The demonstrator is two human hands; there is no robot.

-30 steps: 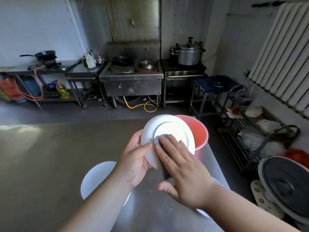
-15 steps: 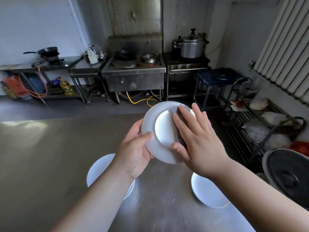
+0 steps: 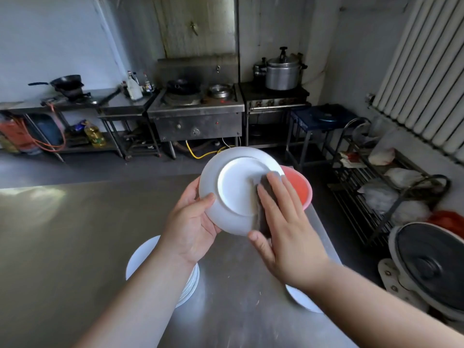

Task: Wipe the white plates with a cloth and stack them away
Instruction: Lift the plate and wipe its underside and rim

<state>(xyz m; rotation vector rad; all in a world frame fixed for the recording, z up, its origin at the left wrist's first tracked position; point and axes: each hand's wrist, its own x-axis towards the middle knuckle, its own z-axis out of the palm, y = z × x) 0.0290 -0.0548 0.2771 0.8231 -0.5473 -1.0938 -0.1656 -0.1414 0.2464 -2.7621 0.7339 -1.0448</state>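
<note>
- Plate (image 3: 233,182) hangs tilted over the table (image 3: 75,234), its ringed base toward the camera, just in front of a pink basin (image 3: 298,187).
- Left hand (image 3: 193,222) grips the plate's left rim, with the thumb on the near face and the fingers curled behind.
- Right hand (image 3: 283,222) lies flat with straight fingers, pressing a dark cloth (image 3: 261,197) onto the right part of the base.
- The step in hand, by my judgement, is wiping the underside. Press evenly, sweep round the foot ring and out over the rim, and turn the plate with the left hand so no sector is missed. Grip firmly, since a smooth plate could slip.
- 1 stack (image 3: 140,257) of white plates sits under the left forearm, and 1 spare plate (image 3: 301,300) lies under the right wrist.
- Writing: none is readable. The labels on the bottles (image 3: 134,86) at the far wall are too small to tell.
</note>
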